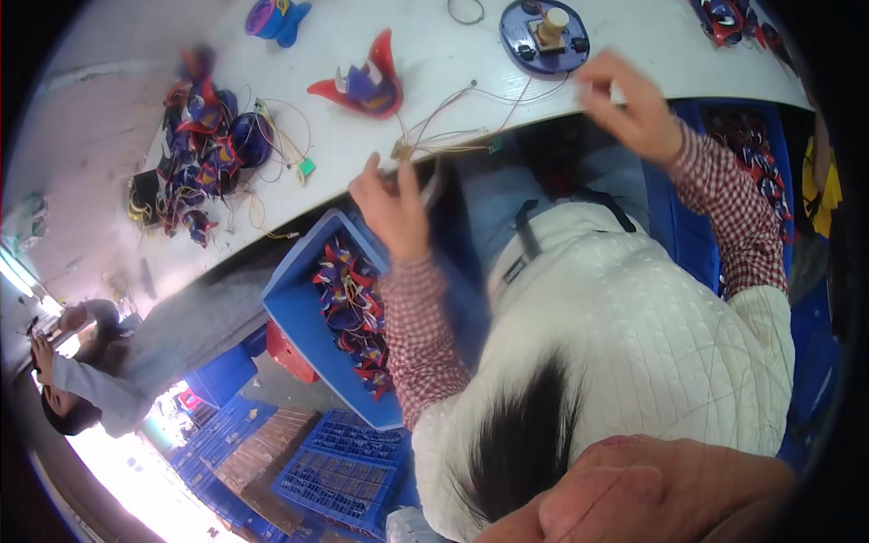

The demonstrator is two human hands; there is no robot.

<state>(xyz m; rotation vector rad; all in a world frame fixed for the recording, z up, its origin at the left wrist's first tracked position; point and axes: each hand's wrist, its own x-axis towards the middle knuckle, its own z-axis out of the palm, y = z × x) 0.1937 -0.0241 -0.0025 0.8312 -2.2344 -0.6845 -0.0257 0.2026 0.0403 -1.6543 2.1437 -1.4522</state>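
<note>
Watching from here, I see a small tan part (401,150) at the edge of the counter (434,54), just past the L hand (394,206), the nearer one; its wires (453,137) run L–R toward the R hand (634,110), which hangs beside the oval purple base (523,36). L thumb & fingers look parted, can't tell if they pinch it; R fingers are curled, blurry, can't tell what's btwn them. No brand/label/writing I can read.

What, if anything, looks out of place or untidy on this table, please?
I see no clear damage. The heap of purple and red parts on the left of the table looks untidy, with loose wires straggling around it. Between the left hand and right hand, a small green piece appears oddly close to the table's edge.
</note>
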